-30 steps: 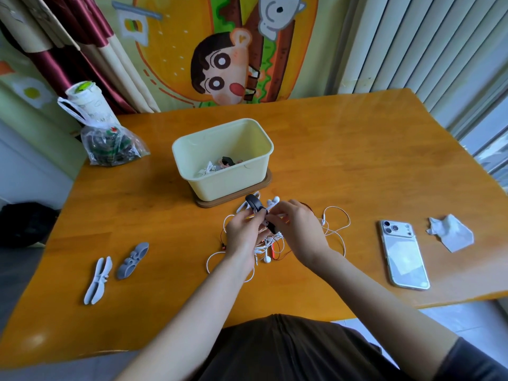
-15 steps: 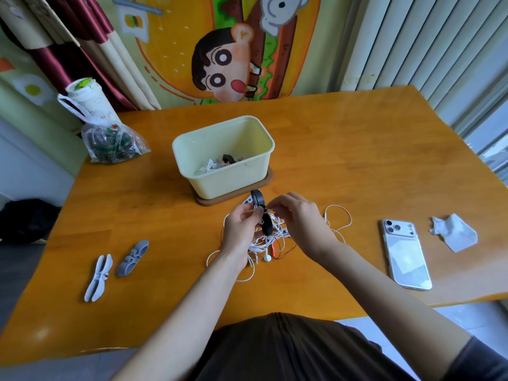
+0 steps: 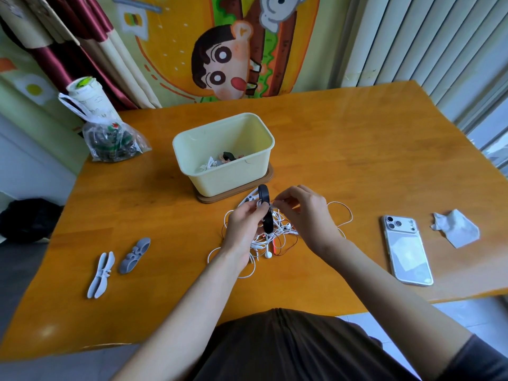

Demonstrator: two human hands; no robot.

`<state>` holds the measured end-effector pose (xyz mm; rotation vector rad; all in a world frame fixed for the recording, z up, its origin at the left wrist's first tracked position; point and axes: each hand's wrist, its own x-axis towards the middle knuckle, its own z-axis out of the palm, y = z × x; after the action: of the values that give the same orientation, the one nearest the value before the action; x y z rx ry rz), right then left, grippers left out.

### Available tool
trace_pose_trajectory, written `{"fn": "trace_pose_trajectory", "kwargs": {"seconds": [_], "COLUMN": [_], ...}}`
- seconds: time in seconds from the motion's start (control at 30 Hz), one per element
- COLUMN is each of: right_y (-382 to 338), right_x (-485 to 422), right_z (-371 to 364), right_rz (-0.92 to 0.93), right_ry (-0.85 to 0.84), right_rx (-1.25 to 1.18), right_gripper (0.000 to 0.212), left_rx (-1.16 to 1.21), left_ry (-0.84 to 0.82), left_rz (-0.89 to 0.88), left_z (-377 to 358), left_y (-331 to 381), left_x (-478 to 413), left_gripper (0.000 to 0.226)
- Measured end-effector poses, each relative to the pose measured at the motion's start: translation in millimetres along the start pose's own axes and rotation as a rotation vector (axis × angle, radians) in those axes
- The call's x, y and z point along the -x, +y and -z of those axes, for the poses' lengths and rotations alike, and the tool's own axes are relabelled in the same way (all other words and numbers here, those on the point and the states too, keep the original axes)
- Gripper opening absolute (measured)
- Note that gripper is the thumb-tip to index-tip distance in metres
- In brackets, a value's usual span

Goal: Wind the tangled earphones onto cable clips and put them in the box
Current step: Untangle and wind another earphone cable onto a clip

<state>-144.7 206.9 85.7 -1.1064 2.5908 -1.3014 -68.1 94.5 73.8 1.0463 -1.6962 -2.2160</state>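
A tangle of white earphones [image 3: 277, 237] with a thin red wire lies on the wooden table [image 3: 357, 166] in front of the cream box [image 3: 225, 158]. My left hand [image 3: 244, 226] grips a black cable clip [image 3: 266, 209] held upright just above the tangle. My right hand [image 3: 305, 213] pinches a white earphone cable right beside the clip's middle. Wound earphones lie at the bottom of the box. A white clip [image 3: 248, 200] lies partly hidden behind my hands.
Two spare clips lie at the left front, a pale one [image 3: 100, 273] and a grey one [image 3: 134, 255]. A phone [image 3: 406, 250] and a crumpled tissue [image 3: 456, 228] lie at the right. A plastic bag [image 3: 110, 141] stands at the back left.
The black clip has turned from tilted to upright in my left hand. My right hand has shifted a little up and right along the cable.
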Motion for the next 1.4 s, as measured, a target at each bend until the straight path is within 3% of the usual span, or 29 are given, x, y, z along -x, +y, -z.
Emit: {"fn": "trace_pose_trajectory", "kwargs": {"seconds": [0.17,0.53,0.73,0.9,1.07,1.17,1.27,1.33,1.4], "right_y": [-4.1,-3.7,-7.5,-6.7,2.3,3.3,-3.5,-4.9,-4.6], "right_x": [2.0,-3.6,-6.4,-9.4,-13.1,-11.4,-4.3,1.4,1.0], "right_z": [-3.6,-6.7,-3.8,0.4,7.1,4.0,-4.4,-8.7,-7.2], "right_rz": [-0.003,-0.031,0.219,-0.113,-0.297,-0.293,-0.145,-0.107,-0.235], "right_ry": [0.020,-0.081,-0.059,-0.111,-0.262,-0.280,-0.138,-0.077,-0.115], "right_rx": [-0.030,0.036,0.285,-0.080,-0.366,-0.271,-0.044,-0.065,-0.215], "right_gripper": [0.007,0.013,0.008,0.006,0.012,0.016,0.008,0.006,0.009], "left_rx": [0.032,-0.098,-0.108,-0.009,0.103,0.085,0.092,0.114,0.132], "left_ry": [0.047,0.051,0.033,0.000,-0.109,-0.129,-0.103,-0.102,-0.122], "left_rz": [0.015,-0.067,-0.081,-0.115,-0.060,-0.062,-0.064,-0.068,-0.086], "left_z": [1.6,6.3,9.0,11.5,14.1,16.3,16.7,16.6,17.7], "left_y": [0.2,-2.7,-0.9,5.1,5.6,2.3,-0.7,-0.9,-0.3], "left_x": [-1.4,-3.3,-3.8,-1.1,1.3,1.8,1.4,1.3,1.2], "left_gripper": [0.022,0.022,0.017,0.018,0.017,0.016,0.016,0.017,0.017]}}
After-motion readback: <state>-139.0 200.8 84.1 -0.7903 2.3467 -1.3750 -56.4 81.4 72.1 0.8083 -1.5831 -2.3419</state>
